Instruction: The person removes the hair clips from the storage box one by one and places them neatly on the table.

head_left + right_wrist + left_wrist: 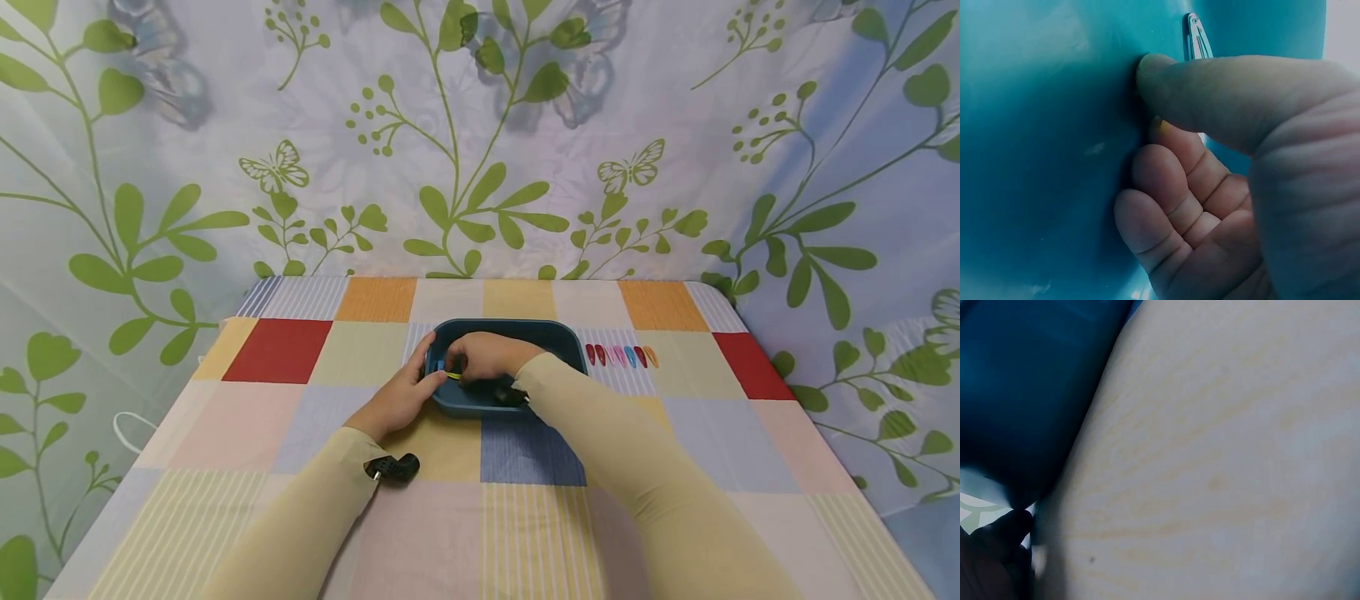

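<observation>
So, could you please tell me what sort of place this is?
Probably a makeshift tabletop workspace, perhaps at home: patchwork tablecloth, leaf-print curtain behind it, and a row of hair clips.

Clips point(619, 356) right of tray point(551, 333).

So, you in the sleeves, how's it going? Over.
Left hand holding the blue tray at its left end. Right hand inside, at yellow hair clip, grip unclear. Right sleeve hides part of tray.
</observation>
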Demonstrator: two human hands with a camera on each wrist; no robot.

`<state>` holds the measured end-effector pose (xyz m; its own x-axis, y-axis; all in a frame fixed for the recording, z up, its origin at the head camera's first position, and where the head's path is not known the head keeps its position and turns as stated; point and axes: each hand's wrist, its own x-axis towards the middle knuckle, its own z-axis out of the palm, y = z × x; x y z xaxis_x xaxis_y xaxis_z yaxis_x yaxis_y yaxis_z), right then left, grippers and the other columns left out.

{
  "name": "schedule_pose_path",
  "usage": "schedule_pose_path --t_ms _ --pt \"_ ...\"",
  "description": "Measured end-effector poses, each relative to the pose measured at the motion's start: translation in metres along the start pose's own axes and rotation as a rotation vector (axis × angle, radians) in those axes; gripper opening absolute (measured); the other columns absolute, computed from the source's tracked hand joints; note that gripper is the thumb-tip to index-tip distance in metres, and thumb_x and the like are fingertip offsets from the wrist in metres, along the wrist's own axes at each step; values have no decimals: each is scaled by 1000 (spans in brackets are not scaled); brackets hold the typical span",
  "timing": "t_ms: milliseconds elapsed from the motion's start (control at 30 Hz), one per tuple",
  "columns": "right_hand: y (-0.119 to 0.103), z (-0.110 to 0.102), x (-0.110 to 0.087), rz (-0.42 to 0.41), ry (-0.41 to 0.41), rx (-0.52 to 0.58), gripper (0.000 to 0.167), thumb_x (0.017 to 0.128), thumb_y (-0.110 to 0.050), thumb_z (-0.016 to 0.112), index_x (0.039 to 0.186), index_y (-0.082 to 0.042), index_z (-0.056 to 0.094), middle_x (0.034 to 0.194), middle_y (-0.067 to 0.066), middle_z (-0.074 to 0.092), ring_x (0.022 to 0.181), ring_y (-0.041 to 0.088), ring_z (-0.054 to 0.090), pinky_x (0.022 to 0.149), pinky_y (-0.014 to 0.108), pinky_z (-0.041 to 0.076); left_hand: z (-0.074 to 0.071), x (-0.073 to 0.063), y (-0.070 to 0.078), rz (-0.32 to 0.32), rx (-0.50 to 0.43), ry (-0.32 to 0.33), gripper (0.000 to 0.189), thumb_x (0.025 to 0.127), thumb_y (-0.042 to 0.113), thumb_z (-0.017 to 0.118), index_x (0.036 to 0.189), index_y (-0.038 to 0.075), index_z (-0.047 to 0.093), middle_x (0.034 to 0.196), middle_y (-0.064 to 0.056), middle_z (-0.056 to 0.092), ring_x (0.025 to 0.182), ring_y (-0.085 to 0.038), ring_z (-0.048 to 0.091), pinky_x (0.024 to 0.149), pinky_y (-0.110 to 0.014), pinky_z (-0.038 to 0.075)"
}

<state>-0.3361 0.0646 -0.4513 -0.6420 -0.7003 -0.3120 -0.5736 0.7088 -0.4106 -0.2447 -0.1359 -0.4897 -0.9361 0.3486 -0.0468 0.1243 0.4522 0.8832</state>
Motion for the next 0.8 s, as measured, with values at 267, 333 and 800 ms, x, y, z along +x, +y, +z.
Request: schedule_pose_path --t_ms 267,333,800 --pt "-2 -2 -1 10 -10 24 29 94 -14 77 123 -15 75 115 4 74 99 17 66 91 35 57 0 0 0 5 7 -3 74 112 36 45 170 35 0 178 -10 11 164 -32 12 130 -61 15" --pt "-2 -2 -1 12 -9 20 29 94 -14 76 123 -15 75 115 3 74 98 16 66 90 33 57 0 0 1 8 4 -5 74 112 35 46 170 35 0 178 -10 11 164 -32 12 130 -61 14" --pt "-2 -2 -2 1 5 22 28 95 -10 73 122 -14 77 117 3 75 98 16 67 93 36 58 0 0 0 17 -1 -7 75 112 36 46 170 35 -2 178 -10 11 164 -31 11 131 -60 14"
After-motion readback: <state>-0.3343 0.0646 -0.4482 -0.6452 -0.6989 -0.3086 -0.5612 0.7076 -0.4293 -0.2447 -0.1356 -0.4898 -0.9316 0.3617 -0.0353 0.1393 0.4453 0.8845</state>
